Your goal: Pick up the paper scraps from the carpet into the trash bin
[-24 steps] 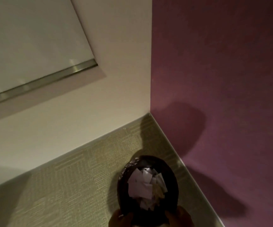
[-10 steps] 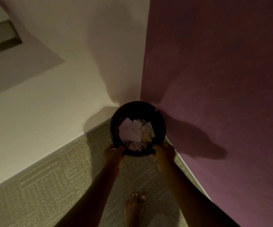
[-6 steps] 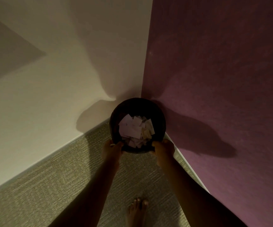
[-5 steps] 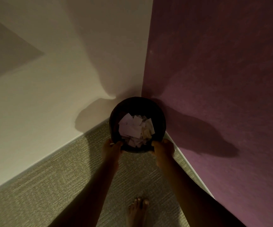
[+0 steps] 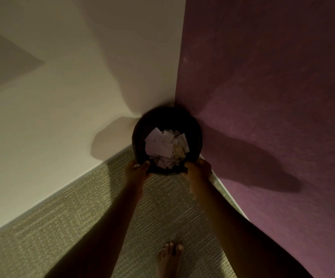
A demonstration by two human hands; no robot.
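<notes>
Since 2.4 s ago: bin [image 5: 142, 127] has gone from the near edge of view out to the far corner. Both forearms are now in frame, stretched forward. Little shift over the last 0.5 s.

Room: dim light. Olive-grey carpet [image 5: 72, 227] with a fine ribbed weave. White wall [image 5: 62, 97] on the left meets purple wall [image 5: 263, 87] on the right at a vertical seam, far centre. Pale skirting strip [image 5: 229, 199] runs along the foot of the purple wall. Arm shadows fall on both walls.

Bin: round, dark, its mouth covering the corner where walls and carpet meet. Cannot tell whether it rests on the carpet or is held just off it.

Scraps [image 5: 162, 149]: a white and cream heap inside the bin. Too dim and small to read any print.

Left hand [image 5: 135, 173] grips the near-left rim, thumb hooked over the edge. Right hand [image 5: 197, 172] grips the near-right rim, curled round it. The fingers on the outer wall are mostly hidden.

One bare foot [image 5: 169, 259] stands on the carpet, near centre.
</notes>
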